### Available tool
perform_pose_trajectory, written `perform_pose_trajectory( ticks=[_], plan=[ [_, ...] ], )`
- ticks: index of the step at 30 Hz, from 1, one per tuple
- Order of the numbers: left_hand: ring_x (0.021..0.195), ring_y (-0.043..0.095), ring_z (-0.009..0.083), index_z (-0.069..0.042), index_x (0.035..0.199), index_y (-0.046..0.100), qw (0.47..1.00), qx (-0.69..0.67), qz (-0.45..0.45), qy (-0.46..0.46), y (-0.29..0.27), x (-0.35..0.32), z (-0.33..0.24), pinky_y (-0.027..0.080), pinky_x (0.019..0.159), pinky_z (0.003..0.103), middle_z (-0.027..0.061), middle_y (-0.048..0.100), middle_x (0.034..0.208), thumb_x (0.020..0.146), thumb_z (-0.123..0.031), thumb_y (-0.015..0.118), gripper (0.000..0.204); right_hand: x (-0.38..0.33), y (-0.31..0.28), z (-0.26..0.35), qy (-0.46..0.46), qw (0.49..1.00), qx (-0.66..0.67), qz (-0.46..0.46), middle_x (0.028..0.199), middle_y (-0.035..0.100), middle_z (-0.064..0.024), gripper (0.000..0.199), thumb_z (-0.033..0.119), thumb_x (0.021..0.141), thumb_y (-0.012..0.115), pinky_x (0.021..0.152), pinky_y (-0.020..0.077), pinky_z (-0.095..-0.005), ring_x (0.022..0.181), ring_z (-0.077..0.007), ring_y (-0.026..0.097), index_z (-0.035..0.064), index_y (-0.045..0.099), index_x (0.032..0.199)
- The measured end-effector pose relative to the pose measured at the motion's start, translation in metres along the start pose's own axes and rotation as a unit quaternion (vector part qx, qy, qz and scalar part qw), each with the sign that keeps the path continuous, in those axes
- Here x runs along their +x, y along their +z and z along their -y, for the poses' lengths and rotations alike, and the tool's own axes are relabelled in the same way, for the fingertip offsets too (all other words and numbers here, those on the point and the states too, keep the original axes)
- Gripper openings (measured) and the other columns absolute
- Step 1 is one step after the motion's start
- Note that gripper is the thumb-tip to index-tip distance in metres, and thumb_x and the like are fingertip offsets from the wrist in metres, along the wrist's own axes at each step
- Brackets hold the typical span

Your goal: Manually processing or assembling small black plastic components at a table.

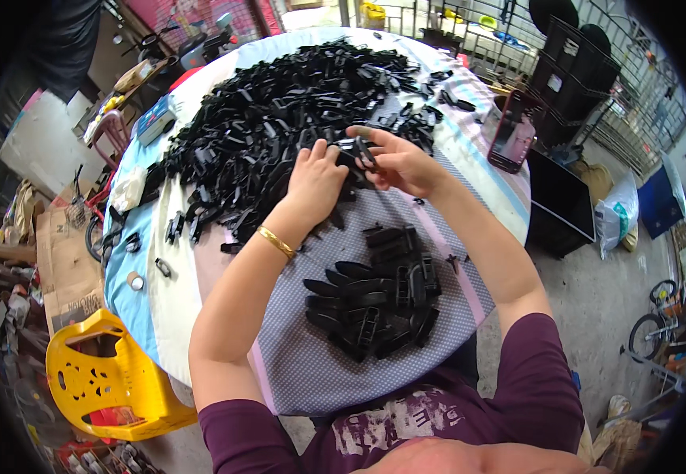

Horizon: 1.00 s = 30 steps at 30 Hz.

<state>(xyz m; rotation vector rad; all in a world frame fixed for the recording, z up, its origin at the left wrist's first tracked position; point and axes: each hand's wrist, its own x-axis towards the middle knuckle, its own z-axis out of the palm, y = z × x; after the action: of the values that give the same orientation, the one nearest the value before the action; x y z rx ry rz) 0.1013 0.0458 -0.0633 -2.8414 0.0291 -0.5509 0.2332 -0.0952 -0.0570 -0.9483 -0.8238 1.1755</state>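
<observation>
Black plastic pieces cover most of what I see from the head camera: a huge loose heap [280, 110] spreads across the far half of a round table [153, 308] draped in cloth. Both bare hands meet at the near edge of that heap, close enough to draw fresh pieces without a long reach. My left hand [315, 180], with a gold bangle [277, 242] on its wrist, rests palm down, fingers curled over pieces at the heap's rim, touching them; I cannot tell whether it grips one. My right hand [402, 162] pinches a small black plastic part [363, 152] between thumb and fingertips, lifted just above the cloth and turned toward the left hand, as if to fit it to another piece.

Nearer the body, a smaller, tidier cluster of black parts [375, 296] lies on the grey dotted cloth, kept well apart from the loose heap, which suggests handled pieces.

At the table's far right edge a phone [511, 133] leans upright, facing the worker. A yellow plastic chair [106, 379] stands at the near left.
</observation>
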Motion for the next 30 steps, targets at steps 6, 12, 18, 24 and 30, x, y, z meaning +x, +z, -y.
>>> perform_pose_trajectory(
  ticks=[6,12,18,24,30],
  plan=[
    [0.102,0.047,0.0244,-0.005,0.082,0.06,0.994,-0.097,-0.043,-0.006,-0.007,0.007,0.006,0.038,0.085,0.036,0.0068,0.055,0.104,0.067,-0.012,0.066,0.017,-0.004,0.003,0.003,-0.026,0.996,0.079,0.025,0.094,0.056,-0.0093,0.057,-0.003,0.076,0.045,0.054,0.046,-0.0214,0.065,-0.011,0.055,0.005,0.036,0.132],
    [0.072,0.057,0.0152,-0.002,0.084,0.054,0.852,-0.451,-0.161,-0.214,-0.025,-0.012,0.007,0.046,0.065,0.026,0.0052,0.06,0.086,0.071,-0.007,0.071,0.022,-0.005,0.012,-0.004,-0.044,0.995,0.085,-0.03,0.094,0.059,-0.0078,0.048,0.003,0.081,0.06,0.061,0.052,-0.0225,0.074,-0.013,0.061,0.003,0.041,0.125],
    [0.067,0.054,0.007,-0.001,0.099,0.053,0.626,-0.702,-0.119,-0.319,-0.04,-0.054,-0.013,0.043,0.058,0.02,-0.0002,0.058,0.081,0.081,-0.007,0.065,0.022,-0.014,0.05,-0.013,-0.153,0.987,0.014,-0.054,0.099,0.06,-0.0074,0.039,0.002,0.081,0.061,0.072,0.0526,-0.0254,0.086,-0.0147,0.062,0.0001,0.048,0.118],
    [0.077,0.061,0.0133,0.001,0.119,0.05,0.42,-0.84,-0.105,-0.327,-0.051,-0.062,-0.02,0.052,0.075,0.027,0.0061,0.06,0.095,0.084,-0.002,0.059,0.037,-0.018,0.065,-0.026,-0.199,0.918,-0.33,-0.091,0.101,0.063,-0.0083,0.035,0.006,0.075,0.066,0.078,0.0495,-0.027,0.091,-0.014,0.061,-0.0001,0.059,0.108],
    [0.074,0.057,0.0079,0.001,0.113,0.057,0.566,-0.759,-0.126,-0.297,-0.035,-0.071,-0.013,0.047,0.068,0.02,0.0026,0.062,0.088,0.082,-0.004,0.062,0.031,-0.02,0.069,-0.026,-0.238,0.899,-0.352,-0.11,0.096,0.063,-0.0087,0.031,0.005,0.074,0.065,0.073,0.0508,-0.0255,0.087,-0.0153,0.062,-0.002,0.061,0.103]
  ],
)
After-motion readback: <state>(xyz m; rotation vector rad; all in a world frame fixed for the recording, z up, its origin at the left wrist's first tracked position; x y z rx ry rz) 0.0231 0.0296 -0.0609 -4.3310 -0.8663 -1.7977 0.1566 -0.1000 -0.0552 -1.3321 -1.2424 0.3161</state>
